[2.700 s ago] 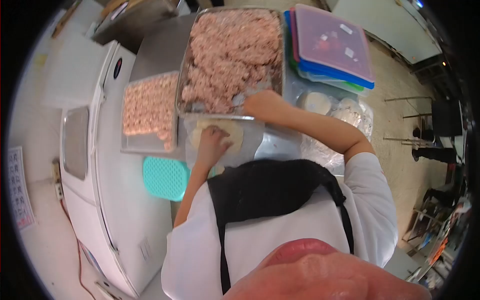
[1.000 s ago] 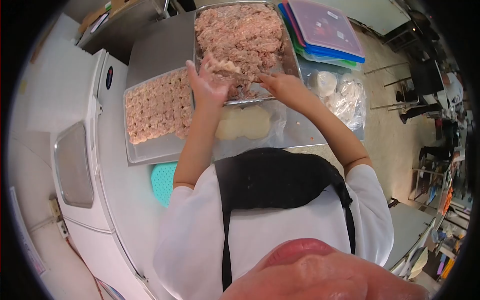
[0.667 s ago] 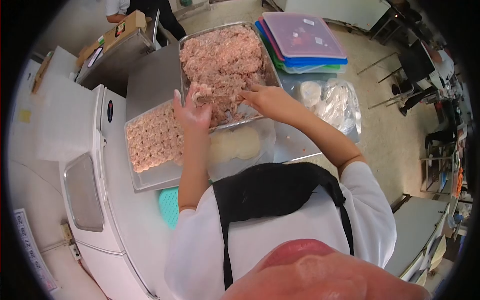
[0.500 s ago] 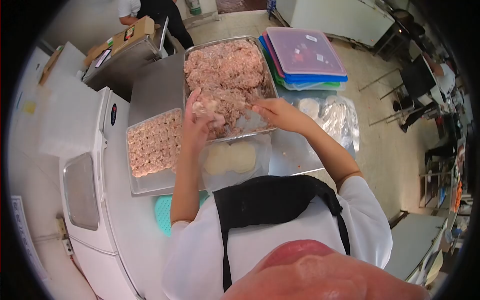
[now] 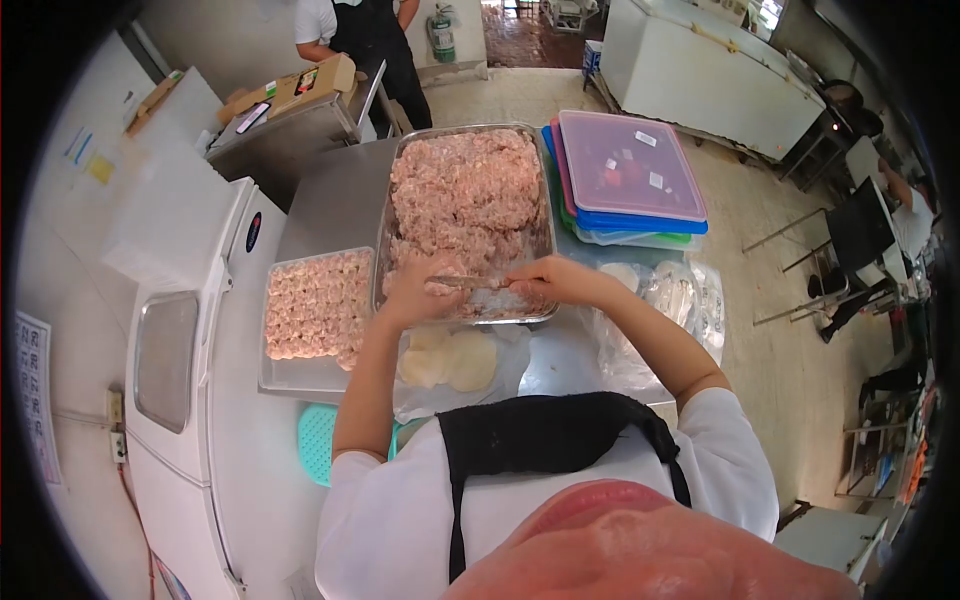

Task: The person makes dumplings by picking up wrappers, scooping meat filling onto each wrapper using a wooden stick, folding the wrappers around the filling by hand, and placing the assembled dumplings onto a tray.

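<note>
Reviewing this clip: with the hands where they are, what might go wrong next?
The thin tool in the right hand points toward the left hand; if its edge is sharp, which I can't tell, a slip might nick fingers.

Both hands work by the near rim of the big tray, so bits of ground meat may fall onto the pale rounds.

Leaning in, the apron might snag the plastic sheet.
</note>
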The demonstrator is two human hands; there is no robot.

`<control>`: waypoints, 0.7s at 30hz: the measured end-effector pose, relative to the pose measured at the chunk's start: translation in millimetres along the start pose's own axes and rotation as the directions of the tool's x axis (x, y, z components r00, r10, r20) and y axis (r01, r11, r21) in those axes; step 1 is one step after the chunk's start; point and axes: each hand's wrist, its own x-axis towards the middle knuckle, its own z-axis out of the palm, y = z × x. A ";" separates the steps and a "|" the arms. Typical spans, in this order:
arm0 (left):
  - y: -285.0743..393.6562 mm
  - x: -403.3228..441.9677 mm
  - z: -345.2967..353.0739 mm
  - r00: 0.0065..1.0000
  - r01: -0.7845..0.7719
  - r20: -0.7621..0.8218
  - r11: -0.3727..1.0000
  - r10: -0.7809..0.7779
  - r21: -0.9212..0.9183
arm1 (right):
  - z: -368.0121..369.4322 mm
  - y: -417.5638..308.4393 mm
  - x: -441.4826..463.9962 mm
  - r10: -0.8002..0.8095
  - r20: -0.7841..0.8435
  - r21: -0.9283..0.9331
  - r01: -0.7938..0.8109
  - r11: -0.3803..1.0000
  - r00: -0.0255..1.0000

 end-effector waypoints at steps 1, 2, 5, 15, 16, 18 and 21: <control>-4.3 1.2 4.1 0.982 0.186 0.001 0.981 -0.187 -0.062 | -2.2 9.0 3.7 -0.045 -0.014 -0.024 0.045 0.999 0.999; -10.2 1.3 9.1 0.930 0.366 0.014 0.922 -0.367 -0.124 | -2.4 17.5 3.8 -0.027 -0.065 -0.195 0.014 0.981 0.997; -64.1 -8.7 30.4 0.814 0.558 -0.007 0.786 -0.580 -0.266 | -3.2 -3.8 10.9 -0.125 -0.225 -0.516 -0.010 0.857 0.966; 2.4 -17.9 10.8 0.893 0.388 -0.187 0.910 -0.410 -0.145 | 3.4 51.1 3.7 -0.029 -0.166 -0.665 -0.091 0.742 0.986; 13.2 -16.8 8.7 0.901 0.338 -0.241 0.932 -0.360 -0.129 | -7.9 39.2 -1.6 -0.091 -0.192 -0.649 -0.056 0.759 0.977; 26.7 -13.8 5.9 0.904 0.233 -0.347 0.969 -0.249 -0.086 | -32.3 -5.0 -12.5 0.026 -0.258 -0.358 -0.121 0.926 0.966; 29.5 -10.6 -2.8 0.965 0.219 -0.124 0.970 -0.231 -0.103 | -33.8 -22.0 -23.6 -0.038 -0.227 -0.038 0.030 0.999 0.973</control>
